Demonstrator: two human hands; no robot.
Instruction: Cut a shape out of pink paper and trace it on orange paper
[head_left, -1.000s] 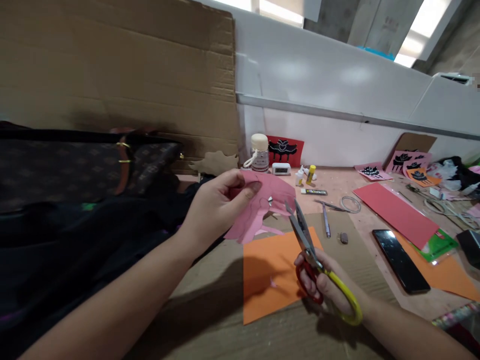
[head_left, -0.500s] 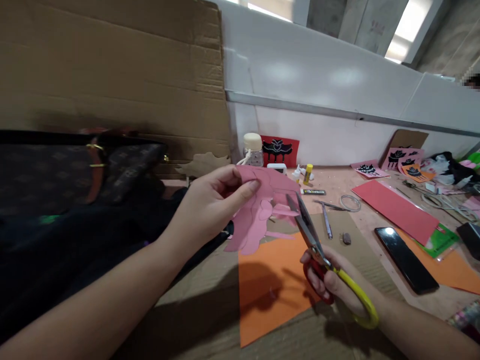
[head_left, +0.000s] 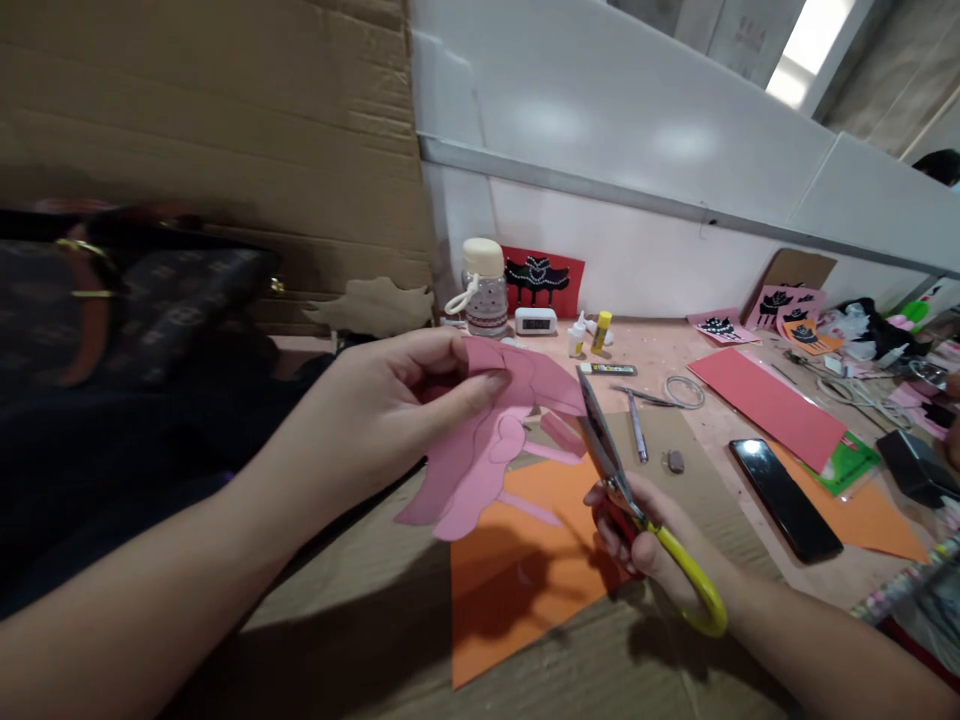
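Between thumb and fingers, my left hand (head_left: 405, 405) pinches a pink paper cutout (head_left: 480, 445) with wavy edges, drawn lines and thin strips hanging off its right side. My right hand (head_left: 652, 540) grips scissors (head_left: 611, 465) with one red and one yellow handle. Their blades point up and away, close beside the paper's right edge, and look nearly closed. Whether blade and paper touch, I cannot tell. Below the cutout, an orange sheet (head_left: 517, 610) lies on the cardboard (head_left: 360, 630), with shadows of hands and paper across it.
Behind stand a bottle (head_left: 484, 290), a red card (head_left: 555, 280), a small digital clock (head_left: 535, 321) and a glue stick (head_left: 601, 332). To the right lie a pen (head_left: 637, 428), a red sheet (head_left: 765, 405) and a phone (head_left: 786, 500). A patterned bag (head_left: 172, 310) sits left.
The scissor blades have closed somewhat and moved from over the paper to its right edge. The cutout has tilted, its lower part swinging down and left. The whole view has shifted slightly.
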